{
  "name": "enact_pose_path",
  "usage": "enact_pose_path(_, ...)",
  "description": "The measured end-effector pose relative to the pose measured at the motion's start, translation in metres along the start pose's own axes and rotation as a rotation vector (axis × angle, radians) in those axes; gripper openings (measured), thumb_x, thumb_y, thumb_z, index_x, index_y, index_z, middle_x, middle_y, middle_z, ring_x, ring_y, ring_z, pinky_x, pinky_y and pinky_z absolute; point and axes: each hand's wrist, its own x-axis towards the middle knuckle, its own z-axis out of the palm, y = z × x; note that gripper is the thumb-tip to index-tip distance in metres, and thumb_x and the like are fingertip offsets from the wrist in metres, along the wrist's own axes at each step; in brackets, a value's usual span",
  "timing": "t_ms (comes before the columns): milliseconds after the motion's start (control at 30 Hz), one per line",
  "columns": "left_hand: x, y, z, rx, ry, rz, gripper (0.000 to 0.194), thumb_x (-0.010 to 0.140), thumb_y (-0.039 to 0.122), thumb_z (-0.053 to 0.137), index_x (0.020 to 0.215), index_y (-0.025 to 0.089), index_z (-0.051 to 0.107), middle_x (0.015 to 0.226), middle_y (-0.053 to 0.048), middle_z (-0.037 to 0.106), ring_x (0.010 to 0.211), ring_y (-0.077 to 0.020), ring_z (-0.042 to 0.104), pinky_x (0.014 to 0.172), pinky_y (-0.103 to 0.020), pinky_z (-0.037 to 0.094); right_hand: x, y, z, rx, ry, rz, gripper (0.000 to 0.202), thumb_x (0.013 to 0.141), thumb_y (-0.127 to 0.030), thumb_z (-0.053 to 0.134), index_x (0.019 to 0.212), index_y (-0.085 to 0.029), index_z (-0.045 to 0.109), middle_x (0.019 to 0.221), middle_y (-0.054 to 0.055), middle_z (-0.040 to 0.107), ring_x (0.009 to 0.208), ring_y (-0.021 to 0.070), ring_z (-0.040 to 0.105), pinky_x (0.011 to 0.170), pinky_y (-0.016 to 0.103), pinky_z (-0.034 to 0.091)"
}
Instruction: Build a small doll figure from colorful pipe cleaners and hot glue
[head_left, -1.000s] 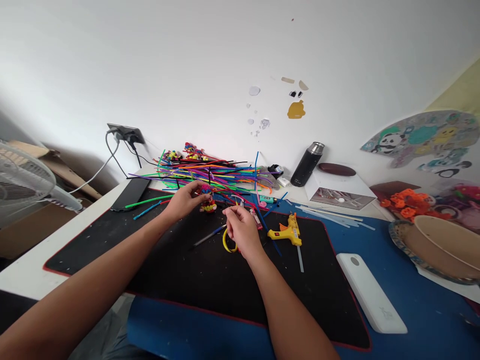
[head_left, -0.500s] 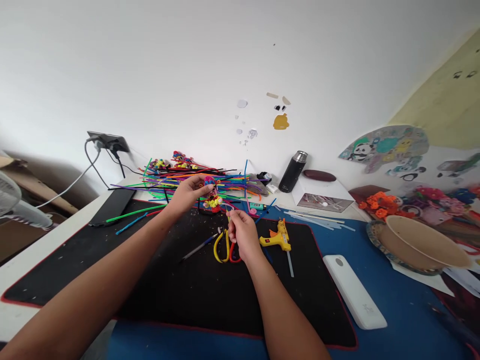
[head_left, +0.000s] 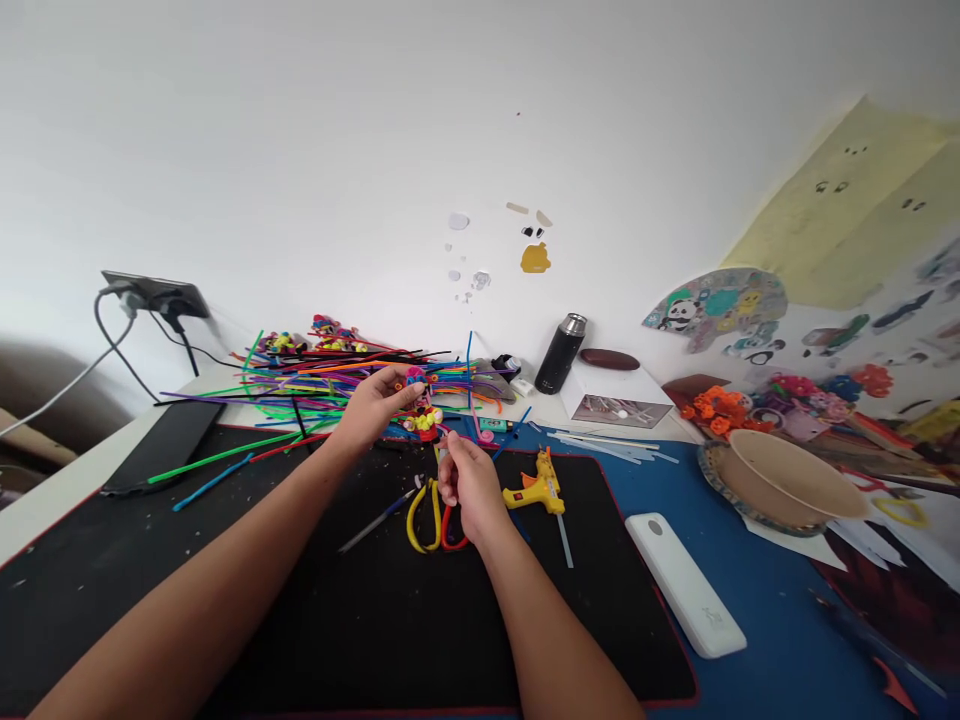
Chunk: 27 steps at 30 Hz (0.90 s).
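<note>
My left hand (head_left: 379, 405) pinches the top of a small pipe-cleaner figure (head_left: 425, 421) in pink, blue, yellow and red, held upright above the black mat (head_left: 360, 620). Just to its lower right, my right hand (head_left: 474, 488) is closed with thumb and finger pressed together. Whatever is in that pinch is too small to make out. Below the right hand lie scissors (head_left: 437, 520) with one yellow and one red handle, partly covered by the hand. A pen (head_left: 381, 522) rests to their left, and a yellow glue gun (head_left: 538, 492) to the right.
Many coloured pipe cleaners (head_left: 337, 385) are heaped along the wall, with finished figures behind them. Farther right are a black flask (head_left: 561, 355), a white box (head_left: 622, 385), clear glue sticks (head_left: 611, 447), a white power bank (head_left: 686, 585) and a tan bowl (head_left: 795, 475).
The view has swung slightly to the right, so the desk items appear farther left. Both hands stay close together, the left still holding the pipe-cleaner figure; my right hand is still pinched.
</note>
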Motion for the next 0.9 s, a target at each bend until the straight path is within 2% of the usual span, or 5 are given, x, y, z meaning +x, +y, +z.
enact_pose_path(400,-0.0044,0.0000,-0.0005,0.028,-0.017,0.023,0.054,0.074,0.066,0.090,0.101,0.021,0.076,0.090,-0.005,0.076,0.081,-0.0239,0.070,0.076,-0.036,0.059,-0.0056,0.0017,0.0041,-0.003,-0.039,0.039,0.056,0.076,-0.070,0.085,0.091,-0.018,0.069,0.052,-0.008,0.051,0.038,0.0073,0.039,0.038,0.021,0.020)
enact_pose_path(900,-0.0056,0.0010,0.0050,-0.039,-0.013,-0.004,0.053,0.068,0.063,0.095,0.093,0.021,0.075,0.076,-0.001,0.066,0.070,-0.0188,0.062,0.069,-0.032,0.053,-0.0055,0.0036,0.0053,-0.014,-0.025,0.051,0.042,0.074,-0.057,0.082,0.085,-0.019,0.068,0.050,-0.009,0.051,0.037,0.0065,0.039,0.037,0.019,0.020)
